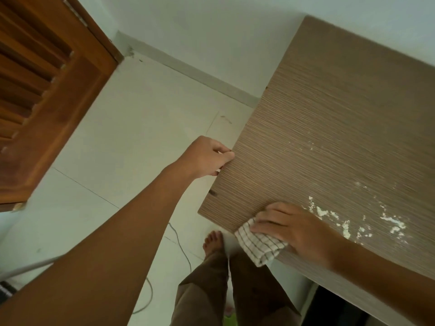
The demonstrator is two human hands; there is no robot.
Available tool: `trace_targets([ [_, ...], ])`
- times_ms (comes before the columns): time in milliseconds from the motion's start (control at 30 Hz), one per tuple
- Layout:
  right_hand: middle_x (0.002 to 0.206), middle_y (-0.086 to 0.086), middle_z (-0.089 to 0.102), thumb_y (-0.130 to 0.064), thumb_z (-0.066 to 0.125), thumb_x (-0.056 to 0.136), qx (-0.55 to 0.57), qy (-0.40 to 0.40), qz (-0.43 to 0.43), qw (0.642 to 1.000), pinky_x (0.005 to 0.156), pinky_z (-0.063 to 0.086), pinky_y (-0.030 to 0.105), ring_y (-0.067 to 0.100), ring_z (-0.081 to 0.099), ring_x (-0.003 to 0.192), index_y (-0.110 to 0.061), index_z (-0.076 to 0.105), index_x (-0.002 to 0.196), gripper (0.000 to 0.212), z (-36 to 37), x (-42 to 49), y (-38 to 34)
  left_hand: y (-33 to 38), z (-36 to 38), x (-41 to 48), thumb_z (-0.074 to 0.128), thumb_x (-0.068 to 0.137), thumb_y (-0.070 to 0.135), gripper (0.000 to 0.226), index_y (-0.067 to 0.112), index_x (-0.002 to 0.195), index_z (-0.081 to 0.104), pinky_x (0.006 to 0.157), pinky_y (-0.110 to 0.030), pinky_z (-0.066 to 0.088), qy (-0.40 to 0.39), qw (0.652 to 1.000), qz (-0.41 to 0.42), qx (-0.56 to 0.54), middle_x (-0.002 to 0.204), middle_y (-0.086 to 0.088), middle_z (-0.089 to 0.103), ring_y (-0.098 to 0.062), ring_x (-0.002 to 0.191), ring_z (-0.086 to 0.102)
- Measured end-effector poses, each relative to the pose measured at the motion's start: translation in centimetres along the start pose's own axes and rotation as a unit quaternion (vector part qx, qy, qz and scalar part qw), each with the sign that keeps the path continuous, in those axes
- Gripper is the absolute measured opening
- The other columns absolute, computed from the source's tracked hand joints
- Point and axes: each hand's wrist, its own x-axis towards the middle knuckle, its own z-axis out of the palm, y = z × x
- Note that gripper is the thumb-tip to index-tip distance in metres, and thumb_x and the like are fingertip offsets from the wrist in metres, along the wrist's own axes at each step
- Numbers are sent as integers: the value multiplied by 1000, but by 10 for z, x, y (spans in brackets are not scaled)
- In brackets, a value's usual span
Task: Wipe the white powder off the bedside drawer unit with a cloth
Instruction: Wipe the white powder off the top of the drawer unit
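**Drawer unit top, powder on one side, one cloth at the near edge**

The drawer unit (329, 142) fills the right of the view, its brown grained top seen from above, standing against the pale wall (211, 31). White powder (390, 223) lies in one main scatter of clumps and flecks on the right part of the top, with a few smaller specks (310, 145) further back.

One cloth (260, 245), white with dark checked lines, sits at the near edge of the top and hangs a little over it. The right hand (296, 228) presses flat on the cloth, its fingers (266, 218) spread and laid over the fabric rather than curled around it. The powder starts just beside this hand, to its right.

The left hand (207, 156) is at the left edge of the top, its fingers closed on that edge.

Below, two legs in brown trousers (211, 290) and one bare foot (213, 241) stand on the white tiled floor (131, 137). One thin cable (181, 250) trails across the tiles. One wooden slatted door (40, 85) fills the upper left.
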Motion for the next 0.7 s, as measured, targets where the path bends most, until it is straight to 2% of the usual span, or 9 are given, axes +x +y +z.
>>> trace_targets([
  [100,126,-10,51,-22,67,74,3,0,13,1000,91,47,28,11,45,115,-28,50,127,56,-5,-19,3,-6,1,-3,69,89,19,11,11,96,72,77,-33,60,0,1000,-5,-13,101,-7,72,-18,91,71],
  [233,125,-4,53,-27,55,83,39,96,85,991,87,46,30,13,48,112,-24,51,127,45,-22,3,-5,-4,3,-6,68,90,17,8,10,92,72,67,-27,59,14,1000,-10,-23,95,-5,73,-16,85,71],
  [300,121,3,58,-25,60,82,35,137,112,984,82,45,30,16,49,108,-18,57,124,42,-28,28,-6,-1,4,-8,68,90,17,6,12,89,71,61,-24,58,18,999,-19,-19,90,-3,73,-13,79,71],
  [400,116,5,62,-12,69,76,-4,153,148,977,78,42,27,21,52,102,-14,64,120,45,-31,64,0,3,3,-9,69,89,19,6,16,84,69,58,-23,58,18,999,-41,-16,84,-3,73,-12,74,71],
  [500,115,2,64,-7,73,74,-14,126,162,979,78,48,33,24,56,101,-18,65,122,50,-24,88,-3,6,-1,-8,70,88,20,6,15,89,71,68,-29,59,0,998,-67,-18,91,-6,74,-16,82,71],
  [567,120,1,62,-9,75,74,-26,94,128,987,82,51,39,25,56,104,-22,62,124,53,-16,93,-12,9,-4,-8,69,89,21,13,12,98,72,70,-30,58,-16,996,-82,-6,93,-6,74,-18,85,71],
  [633,125,1,60,-10,75,72,-27,48,73,996,87,50,40,24,55,110,-24,60,126,58,-10,89,-22,12,-5,-8,67,91,21,17,9,103,71,72,-31,59,-30,995,-92,1,96,-8,74,-21,86,72],
  [700,129,-2,57,-11,74,73,-20,-12,41,999,91,48,38,22,52,114,-27,56,129,61,-10,76,-28,14,-5,-9,66,92,19,18,8,105,70,68,-28,59,-34,995,-96,-1,98,-9,74,-21,85,72],
])
